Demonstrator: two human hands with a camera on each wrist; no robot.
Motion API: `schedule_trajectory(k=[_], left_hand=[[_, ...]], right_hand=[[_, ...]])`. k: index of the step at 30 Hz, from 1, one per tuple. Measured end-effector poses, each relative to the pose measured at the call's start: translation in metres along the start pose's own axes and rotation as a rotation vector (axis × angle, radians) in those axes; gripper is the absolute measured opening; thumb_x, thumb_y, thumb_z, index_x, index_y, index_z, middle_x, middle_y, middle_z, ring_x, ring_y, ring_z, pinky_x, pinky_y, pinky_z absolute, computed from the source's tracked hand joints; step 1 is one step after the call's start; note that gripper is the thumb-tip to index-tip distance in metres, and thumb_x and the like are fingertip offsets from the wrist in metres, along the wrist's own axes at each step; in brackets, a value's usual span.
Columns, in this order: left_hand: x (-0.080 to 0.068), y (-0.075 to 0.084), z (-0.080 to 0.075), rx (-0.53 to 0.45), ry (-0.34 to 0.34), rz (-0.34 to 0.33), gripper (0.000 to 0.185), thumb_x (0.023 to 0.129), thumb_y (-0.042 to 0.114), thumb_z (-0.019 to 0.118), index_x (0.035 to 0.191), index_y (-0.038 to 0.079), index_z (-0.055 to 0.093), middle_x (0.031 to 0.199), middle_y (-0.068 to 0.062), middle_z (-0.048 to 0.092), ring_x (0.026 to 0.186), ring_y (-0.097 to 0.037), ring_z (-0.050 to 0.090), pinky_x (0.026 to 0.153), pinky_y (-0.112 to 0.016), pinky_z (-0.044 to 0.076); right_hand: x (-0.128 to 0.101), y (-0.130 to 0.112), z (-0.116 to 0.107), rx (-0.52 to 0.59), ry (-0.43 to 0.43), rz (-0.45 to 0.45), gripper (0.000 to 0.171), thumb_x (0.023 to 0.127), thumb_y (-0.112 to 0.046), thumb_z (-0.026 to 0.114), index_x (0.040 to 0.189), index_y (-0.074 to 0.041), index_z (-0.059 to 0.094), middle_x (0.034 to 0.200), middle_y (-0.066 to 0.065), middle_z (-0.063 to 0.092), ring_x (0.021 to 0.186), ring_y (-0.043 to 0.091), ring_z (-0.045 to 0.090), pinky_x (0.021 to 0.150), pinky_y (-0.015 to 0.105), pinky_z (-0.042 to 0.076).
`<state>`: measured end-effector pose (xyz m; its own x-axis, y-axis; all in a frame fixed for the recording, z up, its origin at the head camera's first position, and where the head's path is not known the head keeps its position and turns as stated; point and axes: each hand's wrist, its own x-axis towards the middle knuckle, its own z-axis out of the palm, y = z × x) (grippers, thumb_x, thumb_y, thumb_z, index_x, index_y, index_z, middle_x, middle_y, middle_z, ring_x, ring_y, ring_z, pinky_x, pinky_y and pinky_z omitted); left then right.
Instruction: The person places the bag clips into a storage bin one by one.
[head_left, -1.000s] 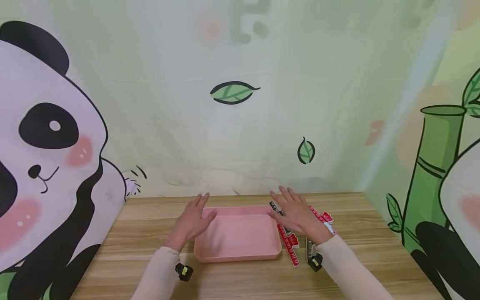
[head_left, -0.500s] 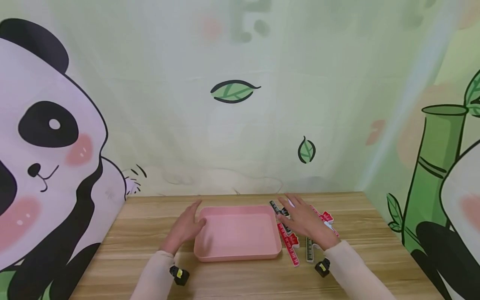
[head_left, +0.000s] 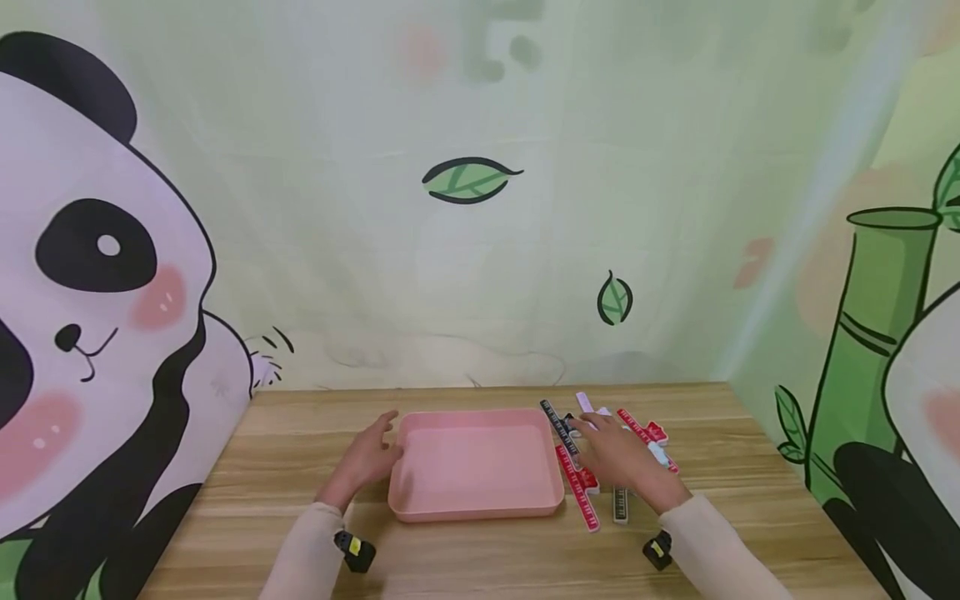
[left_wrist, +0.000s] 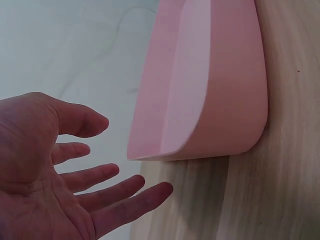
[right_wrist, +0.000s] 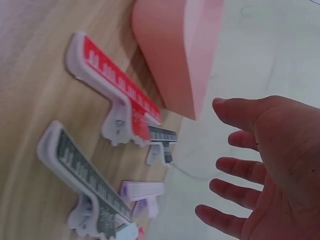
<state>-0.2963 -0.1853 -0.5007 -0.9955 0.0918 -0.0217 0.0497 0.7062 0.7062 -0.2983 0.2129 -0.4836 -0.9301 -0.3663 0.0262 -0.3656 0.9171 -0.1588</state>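
A shallow pink tray lies on the wooden table. Just off its left side hovers my left hand, fingers spread and holding nothing; the left wrist view shows a gap between fingertips and the tray wall. My right hand is over a group of bag clips right of the tray, its fingers loosely bent and bare. Beneath and around it are a red clip, a black clip, a second black clip, a purple clip and another red clip. The hand hides parts of several clips.
A light wood table carries everything. Behind it hangs a pale green cloth backdrop printed with pandas, leaves and bamboo. A small black device is strapped at each wrist.
Both hands have drawn apart and lowered slightly: the left from the tray's edge to its left side, the right further right over the clips. The tray and clips stay put.
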Motion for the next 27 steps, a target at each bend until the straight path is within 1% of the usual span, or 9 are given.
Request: schedule_trajectory(k=[4,7,12,15,18,21,23,27], left_hand=[[0.002,-0.003,0.003,-0.041,-0.015,-0.030,0.062,0.091,0.009,0.058,0.148,0.000,0.035,0.140,-0.033,0.049,0.118,-0.045,0.060,0.097,-0.052,0.051],[0.002,-0.006,0.005,-0.064,-0.027,-0.047,0.061,0.090,0.007,0.058,0.146,-0.002,0.037,0.138,-0.033,0.050,0.119,-0.044,0.059,0.097,-0.050,0.052],[0.002,-0.008,0.007,-0.086,-0.048,-0.089,0.060,0.091,0.008,0.058,0.147,-0.001,0.037,0.139,-0.030,0.051,0.123,-0.043,0.057,0.101,-0.053,0.048],[0.002,-0.010,0.009,-0.098,-0.057,-0.107,0.060,0.091,0.008,0.057,0.148,0.001,0.037,0.140,-0.029,0.050,0.124,-0.043,0.055,0.102,-0.055,0.047],[0.002,-0.011,0.010,-0.109,-0.064,-0.127,0.060,0.092,0.008,0.056,0.149,0.003,0.036,0.141,-0.029,0.049,0.124,-0.043,0.054,0.103,-0.056,0.045],[0.002,-0.011,0.011,-0.125,-0.074,-0.160,0.061,0.092,0.009,0.055,0.150,0.006,0.036,0.142,-0.027,0.049,0.124,-0.042,0.054,0.103,-0.058,0.045],[0.002,-0.012,0.012,-0.132,-0.078,-0.170,0.061,0.092,0.009,0.055,0.150,0.006,0.036,0.142,-0.026,0.049,0.123,-0.042,0.054,0.103,-0.058,0.045],[0.002,-0.012,0.013,-0.157,-0.082,-0.192,0.061,0.092,0.008,0.054,0.150,0.006,0.036,0.141,-0.026,0.049,0.120,-0.039,0.056,0.101,-0.057,0.047]], right_hand=[[-0.003,0.003,0.007,0.019,-0.034,-0.001,0.055,0.091,-0.029,0.067,0.141,-0.011,0.053,0.145,0.016,0.051,0.134,0.039,0.047,0.104,0.055,0.046],[-0.005,0.006,0.014,0.023,-0.057,-0.042,0.055,0.089,-0.026,0.070,0.139,-0.008,0.055,0.144,0.018,0.051,0.131,0.040,0.050,0.103,0.054,0.047],[-0.006,0.009,0.025,-0.038,-0.080,-0.107,0.056,0.084,-0.022,0.076,0.134,-0.005,0.059,0.142,0.018,0.052,0.124,0.039,0.056,0.101,0.052,0.049],[-0.007,0.010,0.030,-0.068,-0.074,-0.112,0.053,0.083,-0.021,0.077,0.132,-0.006,0.061,0.134,0.015,0.057,0.115,0.034,0.061,0.096,0.049,0.052],[-0.007,0.010,0.033,-0.077,-0.077,-0.106,0.050,0.083,-0.019,0.076,0.130,-0.006,0.062,0.127,0.011,0.061,0.111,0.031,0.062,0.094,0.047,0.053],[-0.008,0.010,0.036,-0.064,-0.087,-0.097,0.048,0.084,-0.017,0.075,0.128,-0.006,0.063,0.125,0.011,0.061,0.110,0.030,0.062,0.094,0.046,0.053],[-0.008,0.009,0.037,-0.056,-0.090,-0.098,0.045,0.084,-0.015,0.075,0.127,-0.006,0.064,0.123,0.010,0.061,0.108,0.029,0.062,0.094,0.046,0.053],[-0.008,0.008,0.040,-0.059,-0.079,-0.113,0.037,0.085,-0.014,0.074,0.120,-0.007,0.066,0.114,0.007,0.062,0.098,0.025,0.064,0.086,0.043,0.055]])
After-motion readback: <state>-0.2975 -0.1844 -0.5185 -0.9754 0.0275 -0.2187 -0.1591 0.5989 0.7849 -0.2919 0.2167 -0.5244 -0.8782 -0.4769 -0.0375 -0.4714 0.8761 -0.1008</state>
